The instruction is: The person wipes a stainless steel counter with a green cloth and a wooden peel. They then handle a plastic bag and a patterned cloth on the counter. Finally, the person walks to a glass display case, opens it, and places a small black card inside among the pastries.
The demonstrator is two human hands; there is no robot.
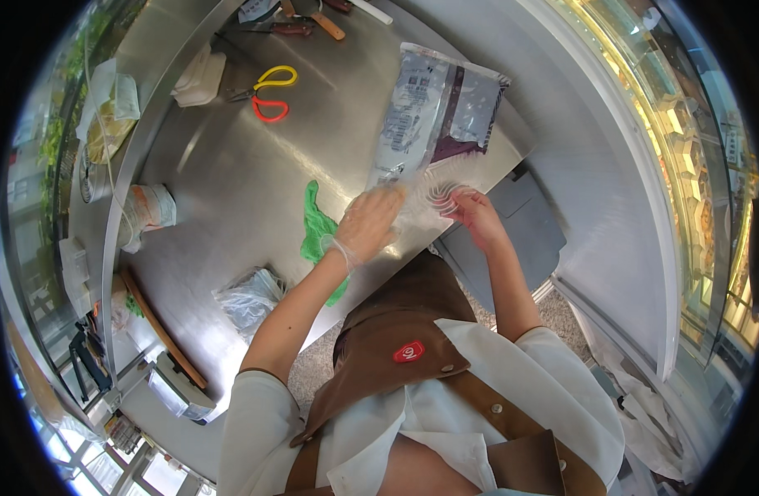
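Note:
My left hand (368,224), in a clear plastic glove with its cuff at the wrist, reaches over the steel table; its blurred fingers overlap the near end of a printed plastic bag (410,118), and I cannot tell whether they grip it. My bare right hand (477,214) pinches a clear plastic glove (443,197), blurred, beside the table's front edge. A green cloth (318,223) lies crumpled beside and beneath my left wrist. The bag shows a dark purple part (457,149) at its right side.
Scissors (271,93) with yellow and red handles lie on the steel table (249,161). Knives (292,28) lie at the far edge, white containers (199,77) at upper left. A clear plastic bag (252,301) lies left of my forearm. A grey bin (516,239) stands below the table's right edge.

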